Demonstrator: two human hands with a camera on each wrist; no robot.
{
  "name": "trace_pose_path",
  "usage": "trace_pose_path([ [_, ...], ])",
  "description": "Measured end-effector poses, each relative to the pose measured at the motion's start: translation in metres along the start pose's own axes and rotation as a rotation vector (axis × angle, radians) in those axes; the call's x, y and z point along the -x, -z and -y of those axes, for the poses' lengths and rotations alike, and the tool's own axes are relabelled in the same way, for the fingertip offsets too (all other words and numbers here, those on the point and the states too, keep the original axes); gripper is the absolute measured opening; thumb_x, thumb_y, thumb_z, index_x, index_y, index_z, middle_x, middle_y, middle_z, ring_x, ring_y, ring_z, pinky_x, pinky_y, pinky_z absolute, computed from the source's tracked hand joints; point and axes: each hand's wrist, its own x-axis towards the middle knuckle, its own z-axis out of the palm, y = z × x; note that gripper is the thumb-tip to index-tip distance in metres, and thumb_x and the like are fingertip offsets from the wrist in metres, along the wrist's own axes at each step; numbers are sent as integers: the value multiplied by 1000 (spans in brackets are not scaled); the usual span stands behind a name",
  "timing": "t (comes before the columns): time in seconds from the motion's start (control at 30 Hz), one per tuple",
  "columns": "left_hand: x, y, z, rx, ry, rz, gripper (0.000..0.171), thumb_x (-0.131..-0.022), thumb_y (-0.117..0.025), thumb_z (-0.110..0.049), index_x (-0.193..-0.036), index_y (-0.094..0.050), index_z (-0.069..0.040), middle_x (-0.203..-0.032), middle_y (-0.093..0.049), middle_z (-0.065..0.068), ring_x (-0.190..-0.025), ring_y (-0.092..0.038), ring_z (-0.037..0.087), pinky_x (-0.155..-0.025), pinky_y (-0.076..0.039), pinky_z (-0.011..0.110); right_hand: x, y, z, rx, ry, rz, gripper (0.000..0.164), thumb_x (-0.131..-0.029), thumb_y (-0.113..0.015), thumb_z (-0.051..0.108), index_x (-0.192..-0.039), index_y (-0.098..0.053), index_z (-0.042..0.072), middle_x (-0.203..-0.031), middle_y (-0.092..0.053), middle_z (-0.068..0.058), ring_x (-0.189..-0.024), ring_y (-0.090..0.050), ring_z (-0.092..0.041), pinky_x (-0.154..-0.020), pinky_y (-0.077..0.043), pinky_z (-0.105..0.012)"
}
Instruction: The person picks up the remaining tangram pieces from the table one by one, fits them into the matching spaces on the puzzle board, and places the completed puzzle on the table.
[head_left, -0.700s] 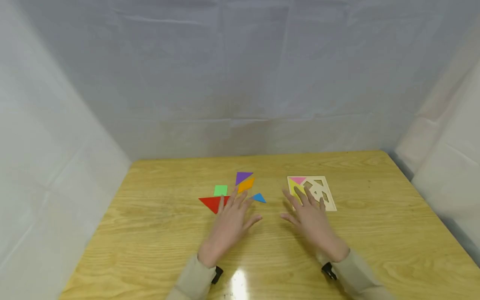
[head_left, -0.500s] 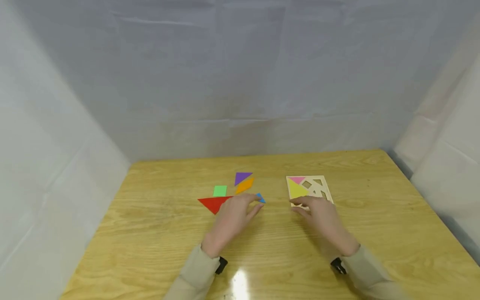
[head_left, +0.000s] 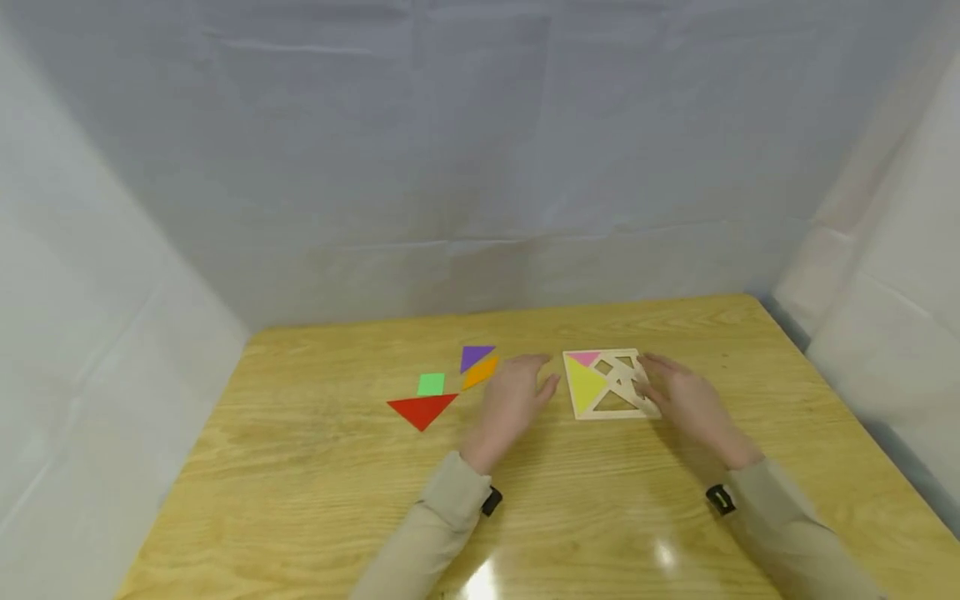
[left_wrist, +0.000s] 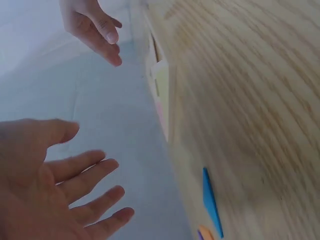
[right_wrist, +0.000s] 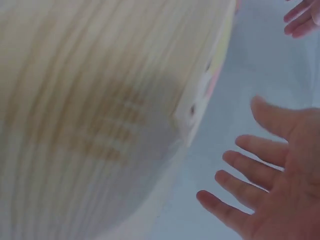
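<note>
My left hand (head_left: 513, 408) hovers with its fingers spread, between the loose tangram pieces and the wooden tangram board (head_left: 617, 381); it holds nothing. Below it lies the blue triangle (left_wrist: 210, 202), which shows in the left wrist view and is hidden behind the hand in the head view. My right hand (head_left: 697, 412), also holding nothing, is at the board's right side with its fingertips overlapping that edge in the head view. A yellow triangle (head_left: 585, 385) and a pink triangle (head_left: 584, 358) sit in the board's left part; its other cutouts are bare.
Left of my left hand lie a red triangle (head_left: 423, 410), a green square (head_left: 431, 384), an orange parallelogram (head_left: 480, 373) and a purple triangle (head_left: 476, 357). They rest on the wooden table (head_left: 300, 483). White cloth (head_left: 480, 167) hangs behind and on both sides.
Both hands have moved to the right and away from the body. The right hand has uncovered most of the board, while the left has shifted off the red triangle and now covers the blue one.
</note>
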Motion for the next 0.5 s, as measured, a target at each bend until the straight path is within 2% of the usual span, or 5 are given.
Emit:
trace_pose_path([
  [0.03, -3, -5, -1, -26, -4, 36, 41, -92, -52, -40, -124, -58, -14, -122, -61, 2, -112, -56, 21, -92, -47, 35, 0, -1, -5, 20, 13, 21, 53, -86, -64, 21, -129, -48, -6, -129, -48, -26, -95, -61, -35, -78, -51, -47],
  [0.1, -7, -15, -3, -65, -12, 124, 48, -92, -51, -43, -129, -53, -13, -130, -55, 3, -126, -44, 25, -103, -37, 40, 1, -4, -13, 50, 31, 73, 63, -84, -67, 24, -132, -42, -8, -135, -41, -28, -120, -42, -46, -91, -41, -55],
  [0.27, -11, -34, -9, -139, -4, 319, 71, -89, -48, -54, -142, -34, -9, -146, -35, 6, -137, -25, 26, -107, -27, 49, 5, -10, -22, 47, 32, 208, 71, -82, -67, 32, -134, -39, -8, -140, -35, -27, -129, -27, -48, -98, -31, -61],
  [0.37, -12, -41, -12, -138, 30, 378, 80, -86, -49, -58, -145, -26, -9, -150, -25, 7, -140, -16, 26, -108, -22, 54, 5, -11, -24, 12, 27, 248, 70, -83, -66, 33, -134, -40, -8, -140, -35, -26, -130, -25, -48, -96, -31, -62],
  [0.5, -13, -45, -14, -136, 52, 415, 85, -83, -53, -59, -146, -24, -9, -152, -20, 6, -141, -12, 25, -109, -18, 55, 4, -10, -25, -12, 26, 273, 68, -84, -64, 30, -134, -39, -8, -141, -34, -26, -130, -23, -48, -100, -27, -61],
])
